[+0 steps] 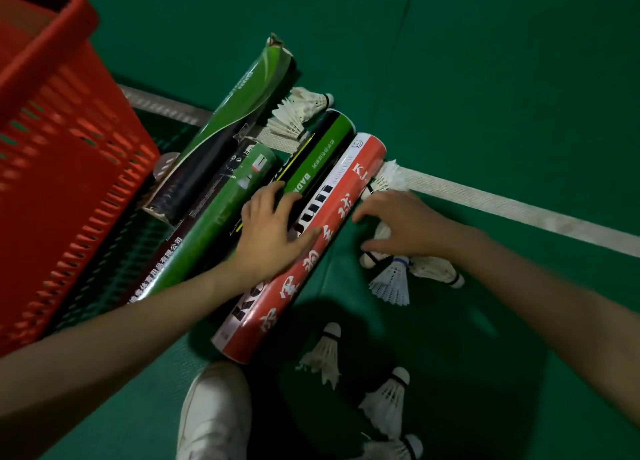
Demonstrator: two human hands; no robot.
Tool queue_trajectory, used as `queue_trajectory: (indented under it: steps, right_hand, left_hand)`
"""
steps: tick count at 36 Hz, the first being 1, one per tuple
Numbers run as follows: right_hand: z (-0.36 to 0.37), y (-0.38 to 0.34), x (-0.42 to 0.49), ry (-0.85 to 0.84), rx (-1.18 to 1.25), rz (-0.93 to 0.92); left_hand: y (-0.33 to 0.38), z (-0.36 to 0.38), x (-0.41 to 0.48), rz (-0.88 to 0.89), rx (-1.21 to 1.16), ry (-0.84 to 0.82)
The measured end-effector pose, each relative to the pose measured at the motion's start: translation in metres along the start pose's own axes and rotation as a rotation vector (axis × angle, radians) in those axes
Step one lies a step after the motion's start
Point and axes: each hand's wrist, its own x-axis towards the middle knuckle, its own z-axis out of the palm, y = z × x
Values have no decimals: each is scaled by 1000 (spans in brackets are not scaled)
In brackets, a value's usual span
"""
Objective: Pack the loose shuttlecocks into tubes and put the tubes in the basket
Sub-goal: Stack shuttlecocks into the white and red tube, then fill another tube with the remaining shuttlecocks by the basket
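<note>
From the head camera: steady the red tube (311, 245) first, lying on the green floor (485, 78) at the right edge of the tube pile. Keep the left grip (273, 227) as shown: fingers straight and spread wide, pressing flat across the red tube and the black-and-green tube (325, 148) just beside it, curled round neither.

Look for the right grip (401, 224) just right of the red tube, arched low over a feathered shuttlecock (381, 232), fingers half-bent and thumb apart. Cannot tell whether pinching or merely hovering; contact hidden under the palm.

Pinch by the cork rather than the feathers, probably the safest way to avoid crushing them. Check for the open end of the red tube, then feed cork first. Expect more gathering afterwards: a plastic shuttlecock (391, 283) near the right wrist, other shuttlecocks (323, 352) near the white shoe (214, 414). Leave the red basket (69, 168), standing just left of the pile, for last.
</note>
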Motion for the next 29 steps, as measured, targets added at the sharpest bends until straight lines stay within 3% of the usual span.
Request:
queue_trajectory:
  steps: [2, 5, 10, 15, 17, 21, 26, 29]
  right_hand:
    - [-4, -5, 8, 143, 89, -23]
    - [-4, -13, 19, 226, 66, -50]
    - [-6, -21, 37, 120, -96, -109]
    - [-13, -35, 63, 17, -179, -92]
    - [-16, -37, 78, 19, -175, -82]
    - [-20, -36, 98, 39, -181, -79]
    - [-23, -28, 108, 44, -199, -52]
    - [-23, -28, 113, 58, -169, -22]
  left_hand:
    - [4, 0, 1, -14, 40, -22]
    - [9, -7, 7, -2, 4, 33]
    - [-15, -31, 49, -88, -134, 186]
    - [-49, -44, 105, -260, 105, 34]
    - [-61, -49, 122, -326, 153, 52]
    - [-74, -63, 145, -473, 22, 59]
    - [-92, -70, 162, -627, -146, -167]
    - [-90, -72, 166, -616, -130, -180]
